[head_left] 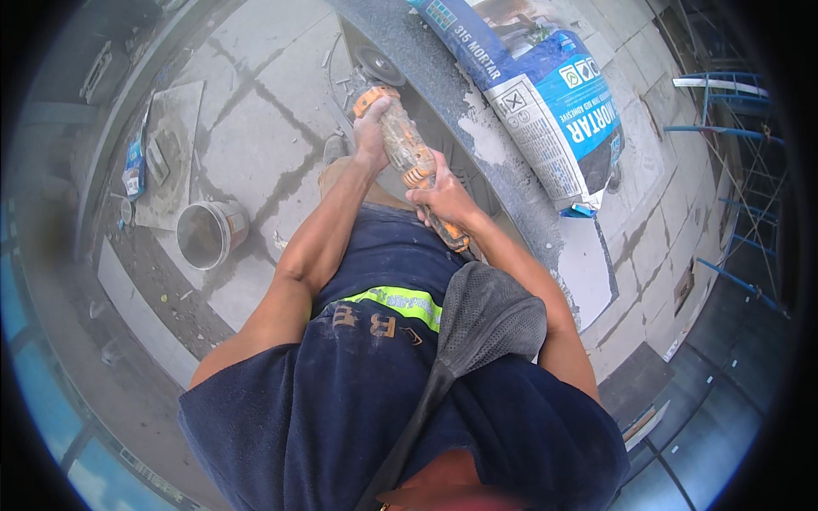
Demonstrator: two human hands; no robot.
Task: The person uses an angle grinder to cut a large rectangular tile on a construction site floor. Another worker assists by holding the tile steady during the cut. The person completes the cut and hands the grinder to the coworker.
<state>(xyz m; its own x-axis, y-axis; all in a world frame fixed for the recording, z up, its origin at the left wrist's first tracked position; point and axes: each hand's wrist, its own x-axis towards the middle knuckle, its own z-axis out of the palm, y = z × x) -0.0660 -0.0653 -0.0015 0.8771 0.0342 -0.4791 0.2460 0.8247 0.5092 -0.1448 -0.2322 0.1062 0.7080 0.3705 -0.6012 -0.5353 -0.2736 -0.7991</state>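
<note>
An orange angle grinder (406, 146), coated in pale dust, is held in both my hands in front of my waist. My left hand (372, 134) wraps round its front end, just behind the disc. Farther back, my right hand (446, 192) grips the rear of the body, near the handle end. The grinding disc (380, 66) points away from me, beside the edge of a grey stone slab (477, 128). Whether the disc touches the slab or spins, I cannot tell. My shoe (334, 148) shows below my left forearm.
A blue and white mortar bag (545, 119) lies on the slab to the right. At left, a white bucket (211, 234) stands on the paved floor near a dusty board (175, 153) and a smaller blue bag (135, 166). Blue metal bars (724, 130) stand at the far right.
</note>
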